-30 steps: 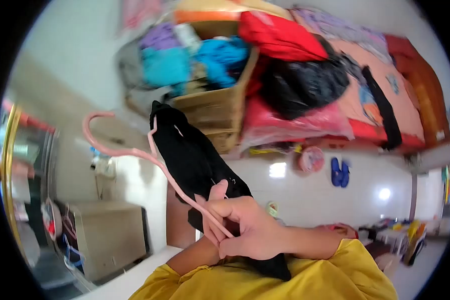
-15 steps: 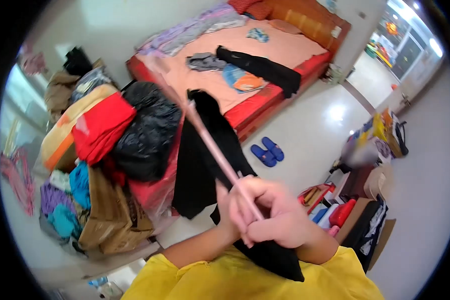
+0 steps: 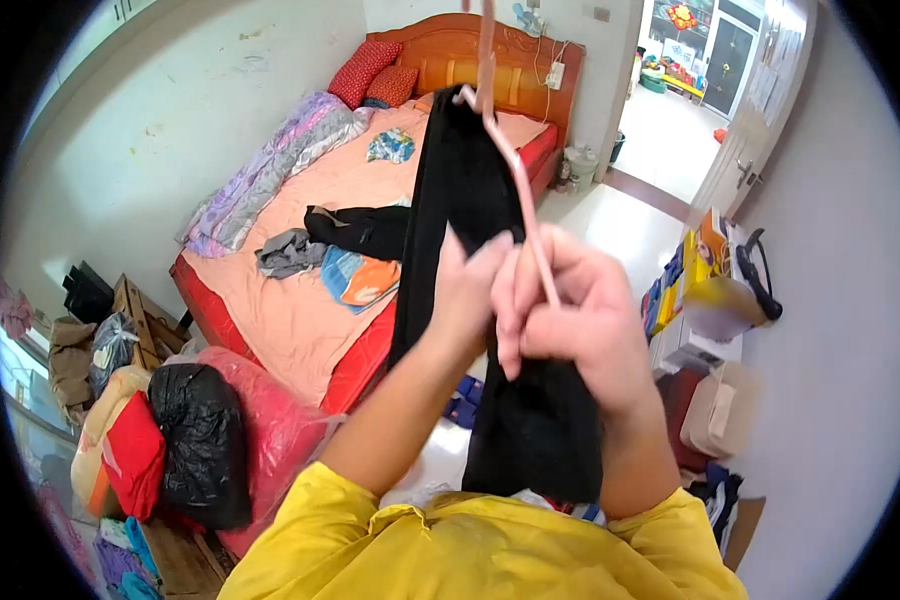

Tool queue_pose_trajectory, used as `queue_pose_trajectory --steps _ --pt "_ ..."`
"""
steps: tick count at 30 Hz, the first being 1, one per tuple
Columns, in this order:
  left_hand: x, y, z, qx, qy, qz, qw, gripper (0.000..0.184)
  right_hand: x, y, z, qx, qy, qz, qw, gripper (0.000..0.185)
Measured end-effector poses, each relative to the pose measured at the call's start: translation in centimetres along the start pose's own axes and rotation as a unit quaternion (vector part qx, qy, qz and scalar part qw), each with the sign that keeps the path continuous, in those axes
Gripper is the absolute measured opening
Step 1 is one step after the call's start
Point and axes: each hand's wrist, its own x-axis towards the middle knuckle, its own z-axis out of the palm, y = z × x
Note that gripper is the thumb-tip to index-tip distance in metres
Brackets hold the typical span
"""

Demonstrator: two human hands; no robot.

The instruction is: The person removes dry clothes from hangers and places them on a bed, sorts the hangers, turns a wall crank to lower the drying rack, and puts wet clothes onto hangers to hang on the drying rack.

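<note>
A pair of black trousers [image 3: 470, 190] hangs in front of me, one long part stretching up over the bed and another down toward my chest. My right hand [image 3: 580, 320] is closed round one end of a pink clothes hanger [image 3: 522, 180], whose far end rises past the top of the trousers and blurs at the frame's upper edge. Right beside it, my left hand [image 3: 467, 290] lies against the black cloth with its thumb up; its fingers are partly hidden and seem to grip the cloth.
Ahead stands a bed [image 3: 300, 340] with a peach sheet, a crumpled quilt [image 3: 260, 180] and several loose clothes. At lower left are a black plastic bag [image 3: 202, 440] and a red cloth [image 3: 135, 455]. Boxes [image 3: 705, 270] line the right wall near an open door [image 3: 760, 130].
My view has turned and lifted toward the bed and doorway. Both hands have risen with the hanger and trousers, and the hanger now points more upright.
</note>
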Motion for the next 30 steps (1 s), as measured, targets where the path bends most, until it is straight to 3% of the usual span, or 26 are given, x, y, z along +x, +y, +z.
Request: queue_pose_trajectory --steps 4,6,13,15,19,25,26,27,29,30 --pt "11.7 1.1 3.0 0.132 0.038 0.052 0.989 0.028 8.7 -3.0 -6.1 -0.112 0.029 -0.054 0.992 0.016" --pt "16.2 0.8 3.9 0.155 0.036 0.136 0.978 0.018 12.2 -3.5 -8.9 -0.132 0.051 -0.077 0.987 0.021" --pt "30.0 -3.2 1.4 0.063 0.056 0.174 0.981 0.021 24.2 -2.2 -16.9 -0.184 0.079 -0.061 0.978 0.021" --pt "35.5 -4.6 -1.7 0.037 0.118 0.196 0.973 0.019 30.8 1.5 -19.3 -0.194 0.069 -0.075 0.976 0.019" --pt "47.5 -2.2 -7.3 0.061 0.158 0.194 0.966 0.018 43.7 2.9 -21.0 -0.257 -0.017 -0.113 0.960 0.018" --pt "60.3 8.3 -12.3 0.073 0.181 0.307 0.931 0.019 61.8 4.4 -22.2 -0.094 -0.089 -0.128 0.983 0.013" --pt "61.8 9.9 -13.3 0.093 0.138 0.316 0.934 0.020 64.2 4.9 -22.3 -0.073 -0.099 -0.131 0.984 0.010" --pt "63.2 11.1 -14.8 0.130 0.145 0.323 0.926 0.030 66.5 5.8 -22.2 -0.067 -0.111 -0.126 0.984 0.010" --pt "65.0 12.6 -18.3 0.409 0.282 0.335 0.801 0.047 70.8 8.8 -21.7 0.009 -0.120 -0.050 0.992 0.007" --pt "65.7 12.9 -21.4 0.559 0.298 0.397 0.664 0.058 73.4 11.5 -21.6 0.003 -0.122 -0.054 0.991 0.004"
